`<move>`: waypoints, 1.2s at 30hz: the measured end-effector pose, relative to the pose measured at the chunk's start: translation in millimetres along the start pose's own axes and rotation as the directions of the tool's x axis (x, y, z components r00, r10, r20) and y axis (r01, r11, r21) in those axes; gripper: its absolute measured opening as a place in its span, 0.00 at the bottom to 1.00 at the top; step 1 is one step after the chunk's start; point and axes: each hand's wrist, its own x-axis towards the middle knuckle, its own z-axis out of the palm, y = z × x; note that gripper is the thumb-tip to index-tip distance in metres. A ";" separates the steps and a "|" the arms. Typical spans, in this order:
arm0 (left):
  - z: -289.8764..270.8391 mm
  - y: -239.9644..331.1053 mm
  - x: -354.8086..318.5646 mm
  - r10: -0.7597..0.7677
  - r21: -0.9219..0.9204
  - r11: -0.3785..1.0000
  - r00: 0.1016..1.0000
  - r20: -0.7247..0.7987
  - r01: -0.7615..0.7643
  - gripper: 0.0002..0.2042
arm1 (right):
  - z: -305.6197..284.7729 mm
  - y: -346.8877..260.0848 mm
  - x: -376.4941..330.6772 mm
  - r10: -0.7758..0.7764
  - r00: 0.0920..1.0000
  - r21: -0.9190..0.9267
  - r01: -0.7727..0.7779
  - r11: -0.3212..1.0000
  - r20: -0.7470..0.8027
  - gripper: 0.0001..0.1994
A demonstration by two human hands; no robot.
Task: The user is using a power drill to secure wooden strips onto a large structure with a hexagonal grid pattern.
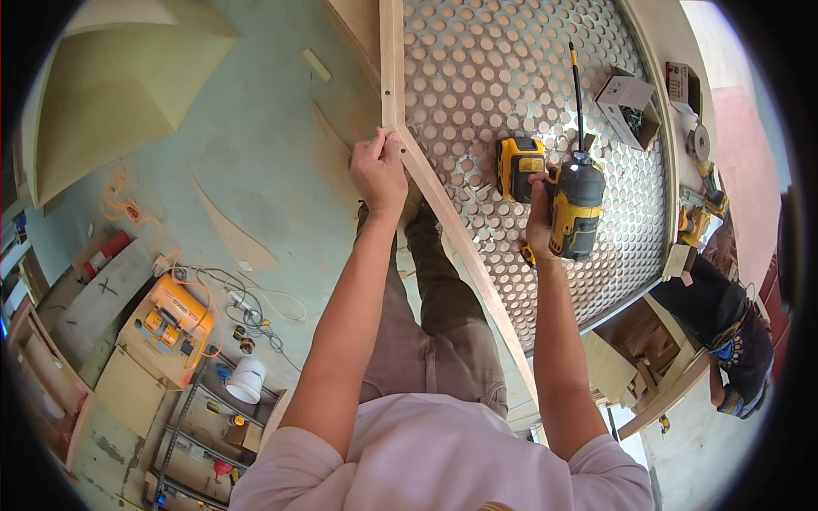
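Bracing a wooden frame joint with a cordless driver held ready over a perforated panel.

The big perforated panel [545, 111] fills the upper right, edged by a wooden frame strip [391, 60] that meets a slanted strip [464, 247] at a corner. The left hand [377, 170] presses on that corner, fingers curled over the wood, seemingly to keep the two pieces aligned. The right hand [539, 217] has its fingers wrapped tight around the grip of a yellow-and-black cordless driver [573, 200], its long bit pointing away across the panel, not yet on the joint. Another person crouches at the right edge.
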 end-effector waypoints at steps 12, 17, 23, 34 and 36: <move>-6.3 -20.9 10.7 -0.254 -0.392 0.852 0.928 0.273 0.348 0.17 | 4.4 -7.5 -1.9 0.001 0.997 -0.063 -0.006 0.998 -0.080 0.05; -15.8 -23.2 27.5 -0.252 -0.375 0.840 0.894 0.371 0.393 0.19 | 9.5 -1.4 -7.7 0.038 0.988 0.029 -0.034 0.999 -0.150 0.08; -33.4 -3.3 53.8 -0.204 -0.154 0.929 0.815 0.543 0.335 0.16 | 8.3 10.9 -16.6 0.092 0.973 -0.127 -0.121 0.984 -0.213 0.11; -31.7 9.4 147.2 -0.065 0.175 0.978 0.623 0.779 -0.117 0.19 | 18.2 -10.4 -13.2 0.181 0.929 -0.224 -0.260 0.939 -0.322 0.09; -21.7 13.8 169.6 0.016 0.136 0.975 0.666 0.746 -0.176 0.17 | 23.2 -13.3 -12.7 0.209 0.925 -0.252 -0.295 0.922 -0.318 0.08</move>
